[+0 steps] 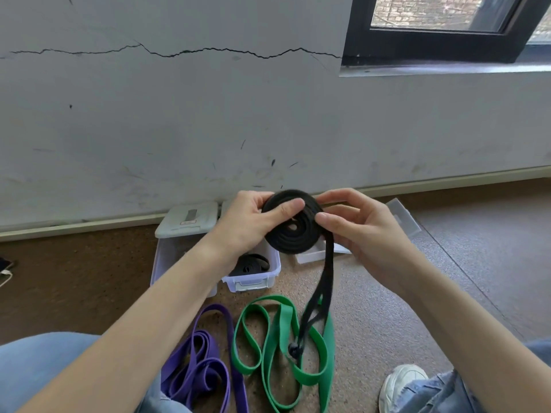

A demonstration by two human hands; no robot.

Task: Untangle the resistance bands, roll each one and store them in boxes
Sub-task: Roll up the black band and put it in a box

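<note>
The left hand [244,225] holds a black band [293,225] that is rolled up like a snail shell. Its thumb presses flat on the front of the roll, near the top, and its other fingers [262,196] curl behind it. The right hand [363,231] pinches the right edge of the roll, thumb in front and fingers behind. Both hands hold the roll up in the air, in front of the wall.

The roll is round and flat, with many tight rings and a small hole in the middle. It is not all rolled up. A long loose tail hangs down from its right side. The tail is two thin black strips side by side, and they meet in a small knot at the bottom, over the green band [283,353].

The green band lies on the floor [387,308] in big messy loops. Just to its left lies a purple band [205,362], folded in loops too.

Under the hands stands an open clear box [253,278]. Another rolled black band [252,263] sits inside it. To the left is a box with a lid on [185,234]. On the right, behind the right hand, is a third clear box [313,254] with a loose lid [405,216] near it.

Blue jeans [35,368] show at the bottom, and a white shoe [399,386] at the bottom right.
</note>
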